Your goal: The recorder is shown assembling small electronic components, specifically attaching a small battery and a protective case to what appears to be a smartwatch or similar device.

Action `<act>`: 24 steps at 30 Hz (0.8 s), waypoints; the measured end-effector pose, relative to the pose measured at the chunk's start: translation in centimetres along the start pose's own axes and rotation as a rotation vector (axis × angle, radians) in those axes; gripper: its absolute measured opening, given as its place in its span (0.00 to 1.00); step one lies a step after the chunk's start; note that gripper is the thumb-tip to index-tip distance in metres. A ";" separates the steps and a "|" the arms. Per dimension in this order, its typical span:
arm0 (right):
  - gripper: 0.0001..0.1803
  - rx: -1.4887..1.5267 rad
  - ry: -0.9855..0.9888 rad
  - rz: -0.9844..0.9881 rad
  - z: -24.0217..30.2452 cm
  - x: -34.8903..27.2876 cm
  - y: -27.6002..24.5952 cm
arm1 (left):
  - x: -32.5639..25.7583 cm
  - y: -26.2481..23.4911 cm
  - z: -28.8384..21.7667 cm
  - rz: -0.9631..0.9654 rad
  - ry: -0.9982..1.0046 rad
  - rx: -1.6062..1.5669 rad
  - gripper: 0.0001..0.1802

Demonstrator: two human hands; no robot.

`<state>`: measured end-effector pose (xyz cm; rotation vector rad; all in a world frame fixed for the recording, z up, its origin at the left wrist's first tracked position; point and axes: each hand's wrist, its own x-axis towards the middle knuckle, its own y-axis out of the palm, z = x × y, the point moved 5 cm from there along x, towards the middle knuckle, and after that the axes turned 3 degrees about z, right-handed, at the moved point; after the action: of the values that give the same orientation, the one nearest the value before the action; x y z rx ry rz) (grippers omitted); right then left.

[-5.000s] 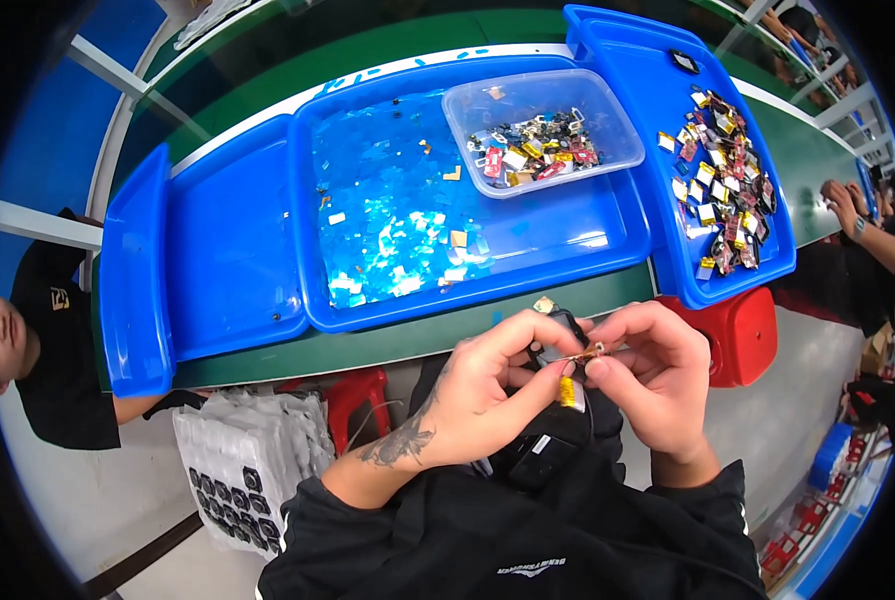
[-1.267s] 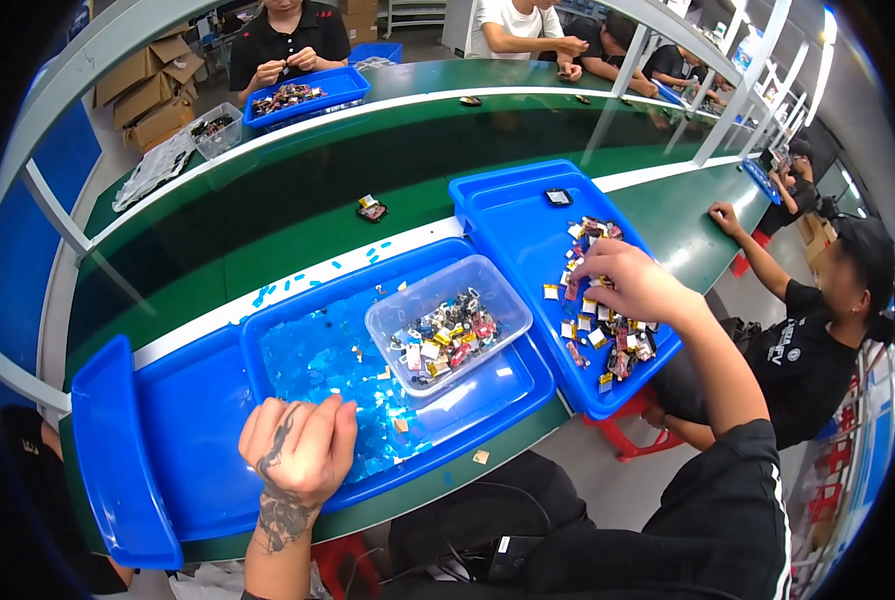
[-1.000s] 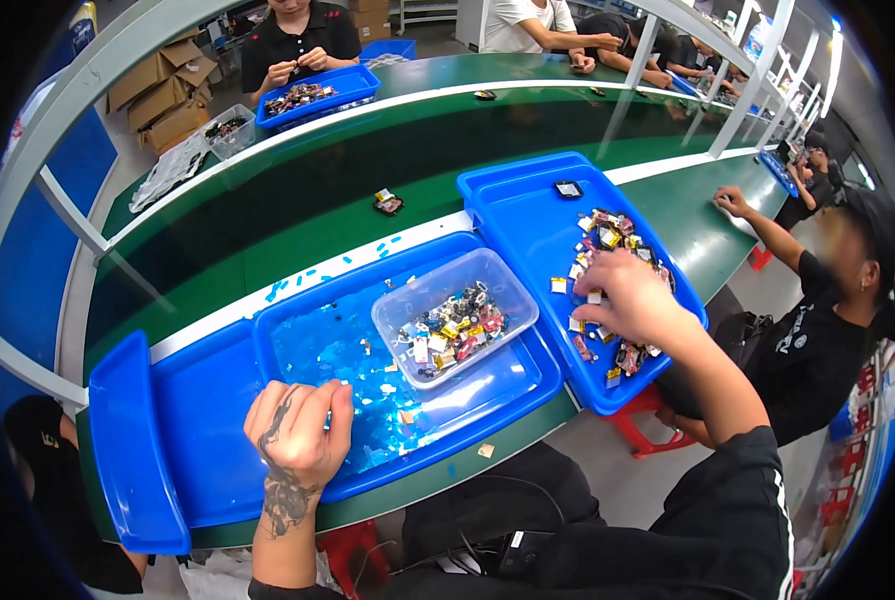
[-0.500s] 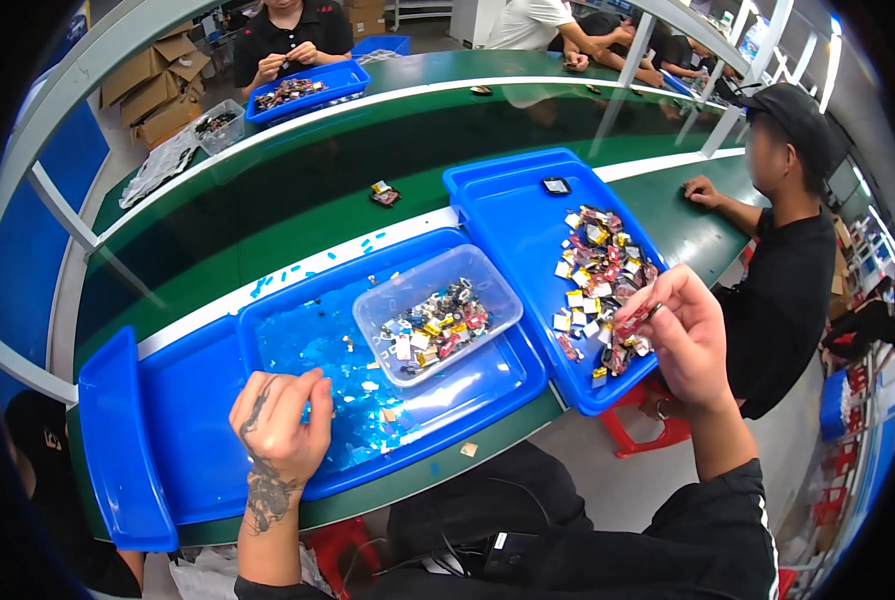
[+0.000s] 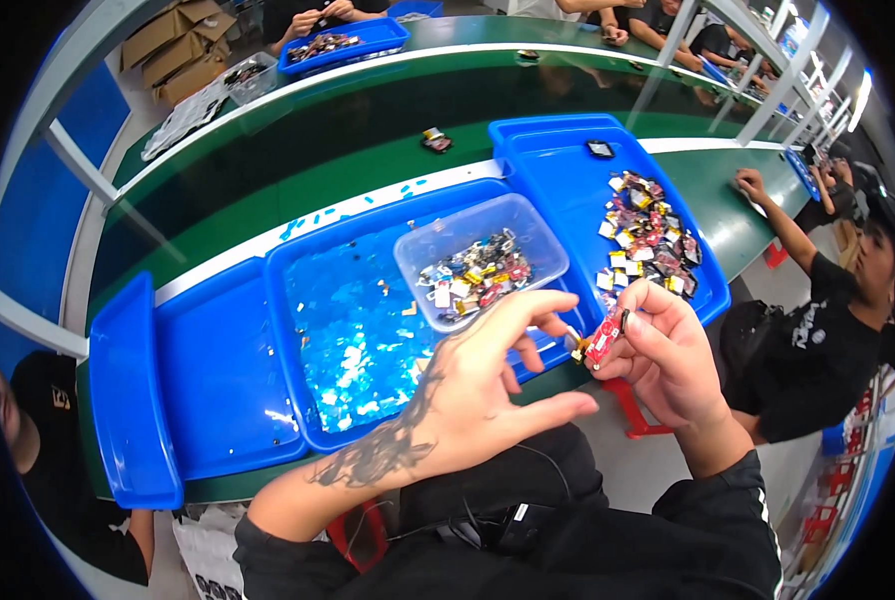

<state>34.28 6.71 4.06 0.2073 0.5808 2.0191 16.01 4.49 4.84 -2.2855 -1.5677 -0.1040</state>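
Observation:
My right hand (image 5: 673, 370) pinches a small red circuit board (image 5: 602, 343) between thumb and fingers, with a yellowish piece at its left end. My left hand (image 5: 473, 390) comes in from the left with thumb and fingers spread apart, close to the board; nothing shows in it. Behind the hands, a clear plastic tub (image 5: 415, 262) holds mixed small electronic parts. It stands in a blue tray (image 5: 286, 330) strewn with blue film scraps. To the right, another blue tray (image 5: 546, 170) bears a pile of small red, white and yellow electronic parts (image 5: 651, 230).
A black square part (image 5: 600, 149) lies in the right tray's far end. On the green belt (image 5: 348, 165) sits one loose part (image 5: 435, 140). More blue trays (image 5: 218, 370) stand at left. A person (image 5: 828, 320) sits at right, others across the bench. A red stool (image 5: 628, 410) is below.
My right hand has drawn the board away from the pile, toward me. My left hand has swung right to the board and spread its fingers. The view has shifted, and the person at right has turned.

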 end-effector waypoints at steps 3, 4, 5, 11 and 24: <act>0.05 0.013 0.025 0.023 -1.2 0.4 0.4 | -0.3 -0.1 0.5 -0.057 0.093 0.102 0.39; 0.06 0.024 0.054 0.029 -1.4 0.6 0.5 | -0.5 -0.2 0.7 -0.080 0.108 0.141 0.36; 0.06 0.026 0.059 0.030 -1.5 0.8 0.4 | -0.6 -0.3 1.0 -0.105 0.123 0.181 0.33; 0.07 -0.126 0.023 0.016 -1.8 1.0 1.1 | -1.4 -0.8 2.8 -0.163 -0.009 -0.047 0.17; 0.10 -0.499 -0.036 0.115 -0.6 4.6 4.1 | -2.8 -2.1 3.9 -0.545 -0.098 -0.265 0.15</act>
<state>28.57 8.82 5.09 -0.0258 0.0305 2.1970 12.49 3.93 1.02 -1.9983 -2.3119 -0.3626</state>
